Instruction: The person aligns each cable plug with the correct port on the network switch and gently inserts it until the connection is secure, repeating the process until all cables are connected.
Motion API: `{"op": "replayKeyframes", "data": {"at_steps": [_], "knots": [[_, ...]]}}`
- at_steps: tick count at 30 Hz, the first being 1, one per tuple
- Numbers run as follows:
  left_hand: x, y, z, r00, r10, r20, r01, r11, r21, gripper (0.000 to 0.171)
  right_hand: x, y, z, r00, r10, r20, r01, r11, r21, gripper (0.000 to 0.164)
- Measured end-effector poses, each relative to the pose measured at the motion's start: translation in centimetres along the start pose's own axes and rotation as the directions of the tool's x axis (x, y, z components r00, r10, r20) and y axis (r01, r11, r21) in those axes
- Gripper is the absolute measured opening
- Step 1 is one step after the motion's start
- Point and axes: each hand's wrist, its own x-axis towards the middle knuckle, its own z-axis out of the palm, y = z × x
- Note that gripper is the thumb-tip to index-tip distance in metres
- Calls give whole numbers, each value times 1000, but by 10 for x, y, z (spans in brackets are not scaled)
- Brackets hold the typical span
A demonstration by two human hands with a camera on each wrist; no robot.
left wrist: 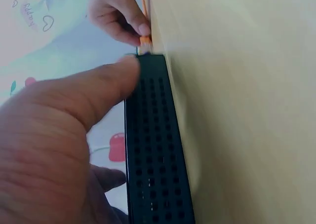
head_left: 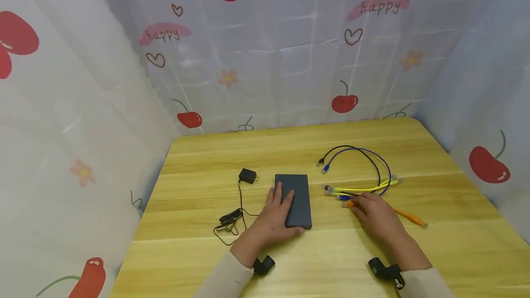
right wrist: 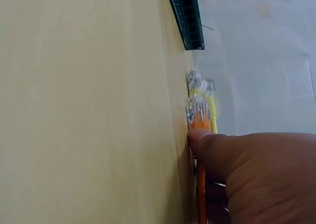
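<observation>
A dark, flat network switch [head_left: 301, 203] lies lengthwise in the middle of the wooden table. On its top rest the spread, mostly straight fingers of my left hand [head_left: 271, 224], the thumb near its front end. Round vent holes cover the switch's side in the left wrist view; a row of ports shows on it in the right wrist view. My right hand [head_left: 378, 217] pinches an orange network cable [head_left: 409, 216] just behind its clear plug [right wrist: 200, 105], between thumb and fingers. That plug points toward the switch, close above the table.
Yellow network cables [head_left: 360, 190], a blue cable [head_left: 388, 164] and a black cable [head_left: 352, 146] lie beyond my right hand, partly overlapping. Left of the switch are a black power adapter [head_left: 248, 175] and its bundled cord [head_left: 230, 217]. Printed curtains [head_left: 290, 59] surround the table [head_left: 198, 160].
</observation>
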Motion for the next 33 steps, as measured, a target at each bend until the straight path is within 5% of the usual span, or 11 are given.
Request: {"op": "replayKeyframes", "data": {"at_steps": [20,25,33], "knots": [[11,20,16,993,-91,-72,101,984,144,109,2,4,18,981,-101,-168,108,994,34,14],[13,22,19,990,-107,-92,125,971,205,111,1,2,19,987,-70,-146,81,994,72,14],[17,24,22,980,-149,-131,171,968,182,108,-1,-6,15,998,16,-59,-9,992,128,20]]}}
